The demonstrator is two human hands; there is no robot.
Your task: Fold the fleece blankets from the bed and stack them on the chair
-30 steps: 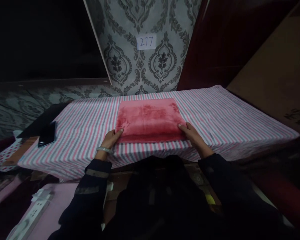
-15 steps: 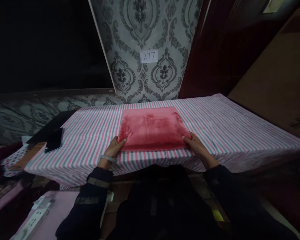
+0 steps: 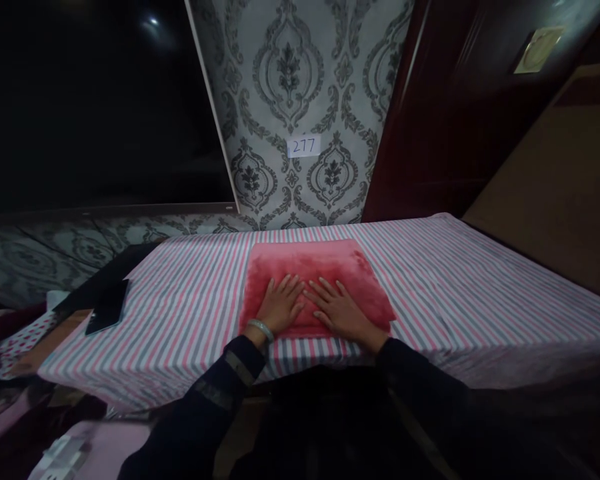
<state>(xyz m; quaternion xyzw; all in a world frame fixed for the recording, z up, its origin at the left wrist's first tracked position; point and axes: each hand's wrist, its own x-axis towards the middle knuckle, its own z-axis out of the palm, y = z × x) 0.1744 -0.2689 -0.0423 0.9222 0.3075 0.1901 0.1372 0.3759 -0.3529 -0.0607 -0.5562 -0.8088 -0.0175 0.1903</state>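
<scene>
A red plush cushion-like piece (image 3: 305, 257) lies flat on the striped cloth (image 3: 195, 293) over the table, near its front edge. My left hand (image 3: 281, 305), with a bracelet at the wrist, rests flat on the left middle of the red piece, fingers spread. Just to the right, my right hand (image 3: 339, 310) lies palm down on the same surface, its fingers also spread. The fingertips of the two hands are close together near the centre. Neither hand grips anything.
A dark phone (image 3: 108, 307) lies at the table's left end. Behind the table are a large black screen (image 3: 100, 107) and a patterned wall with a paper label (image 3: 304, 145). A brown panel (image 3: 555, 173) stands at the right.
Both hands have let go of the front corners of the red piece and moved inward onto its top, fingers now spread. The view has tilted up slightly.
</scene>
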